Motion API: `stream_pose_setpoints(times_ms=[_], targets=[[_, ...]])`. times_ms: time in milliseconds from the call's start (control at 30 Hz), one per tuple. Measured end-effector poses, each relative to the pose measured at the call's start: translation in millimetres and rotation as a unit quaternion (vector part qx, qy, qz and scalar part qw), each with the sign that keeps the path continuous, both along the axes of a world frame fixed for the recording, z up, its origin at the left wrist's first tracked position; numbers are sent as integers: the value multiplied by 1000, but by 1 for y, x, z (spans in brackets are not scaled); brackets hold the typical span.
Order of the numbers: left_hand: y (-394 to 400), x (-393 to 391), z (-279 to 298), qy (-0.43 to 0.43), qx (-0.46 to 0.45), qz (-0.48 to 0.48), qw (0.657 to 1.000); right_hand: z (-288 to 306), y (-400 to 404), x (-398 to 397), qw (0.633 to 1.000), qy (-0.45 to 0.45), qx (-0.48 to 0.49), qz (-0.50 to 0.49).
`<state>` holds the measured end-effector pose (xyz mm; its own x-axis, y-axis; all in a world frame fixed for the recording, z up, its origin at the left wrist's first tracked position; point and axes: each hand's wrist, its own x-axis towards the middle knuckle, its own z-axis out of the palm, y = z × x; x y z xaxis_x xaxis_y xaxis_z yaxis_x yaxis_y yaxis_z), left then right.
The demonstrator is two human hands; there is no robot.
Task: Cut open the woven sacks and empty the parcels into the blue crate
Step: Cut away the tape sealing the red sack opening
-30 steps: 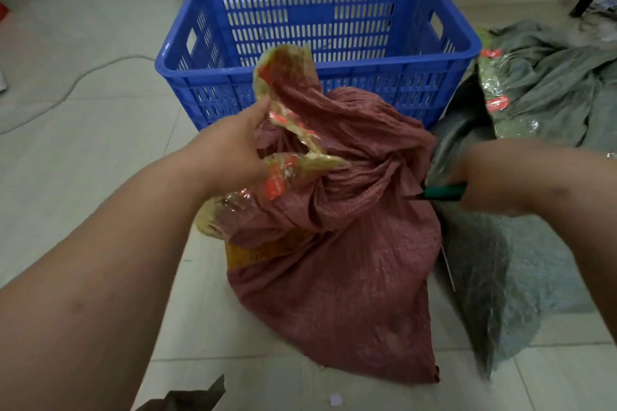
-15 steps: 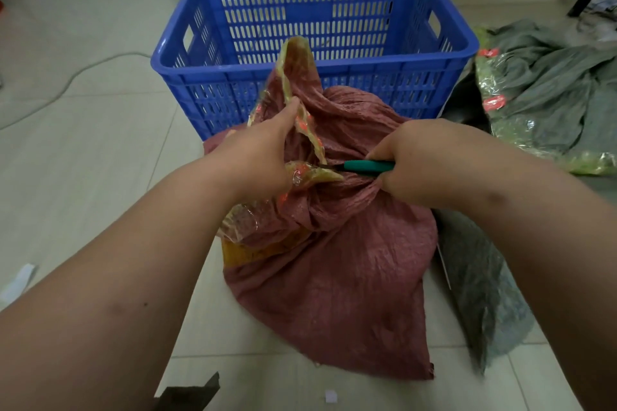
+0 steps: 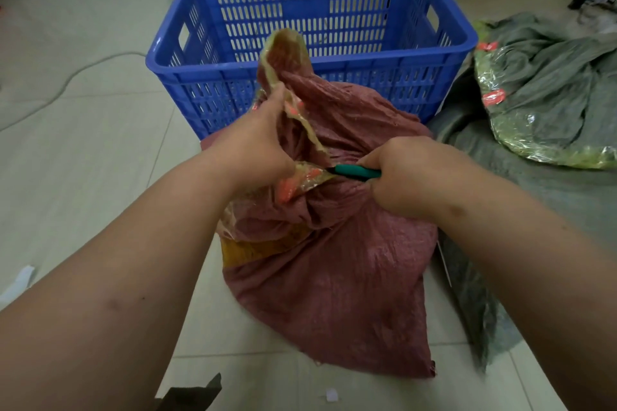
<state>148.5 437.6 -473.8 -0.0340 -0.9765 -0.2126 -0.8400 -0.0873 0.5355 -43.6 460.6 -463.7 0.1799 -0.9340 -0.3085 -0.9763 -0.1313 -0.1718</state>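
Mid-frame, your left hand [image 3: 257, 147] grips the crumpled red woven sack's [image 3: 337, 264] taped neck; your right hand [image 3: 404, 173] grips a green-handled cutter [image 3: 355, 172], blade hidden.

1. The cutter [image 3: 355, 172] shows only its green handle; the blade end sits behind taped plastic.
2. The red sack [image 3: 334, 264] hides its parcels.
3. The grey sack [image 3: 547, 197] runs off frame right.

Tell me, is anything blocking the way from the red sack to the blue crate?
Nothing visible does. The red sack stands on the floor right in front of the blue crate, whose top is open. The left hand grips its taped neck; the right hand holds a green-handled cutter against it.
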Motion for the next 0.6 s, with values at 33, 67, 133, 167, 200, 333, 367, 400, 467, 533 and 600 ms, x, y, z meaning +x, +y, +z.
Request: stream_pose_setpoints(times_ms=[33, 67, 133, 167, 200, 333, 367, 400, 467, 533, 600], targets=[[-1, 5, 0, 1, 2, 18, 1000, 0, 0, -1, 1000, 1, 10, -1], [-1, 8, -1, 2, 3, 29, 1000, -1, -1, -2, 1000, 4, 12, 0], [-1, 14, -4, 1, 7, 34, 999, -2, -2, -5, 1000, 11, -3, 7], [0, 15, -5, -3, 10, 30, 999, -2, -3, -6, 1000, 18, -10, 12], [0, 16, -6, -11, 14, 25, 1000, 0, -3, -8, 999, 27, -8, 19], [1, 16, -10, -59, 19, 7, 998, 28, -2, -18, 996, -22, 75, 33], [1, 16, -11, -67, 15, 2, 998, 38, -2, -21, 993, -64, 93, 18], [1, 17, -12, -68, 11, -2, 998, 45, -3, -23, 992, -93, 88, 7], [0, 17, -12, -64, 10, -6, 998, 45, -5, -23, 995, -82, 50, 31], [-2, 15, -11, -72, 9, -12, 997, 37, -4, -15, 997, -48, 30, 53], [-1, 13, -10, -86, 10, -20, 996, 28, -4, -9, 998, -25, 19, 57]])
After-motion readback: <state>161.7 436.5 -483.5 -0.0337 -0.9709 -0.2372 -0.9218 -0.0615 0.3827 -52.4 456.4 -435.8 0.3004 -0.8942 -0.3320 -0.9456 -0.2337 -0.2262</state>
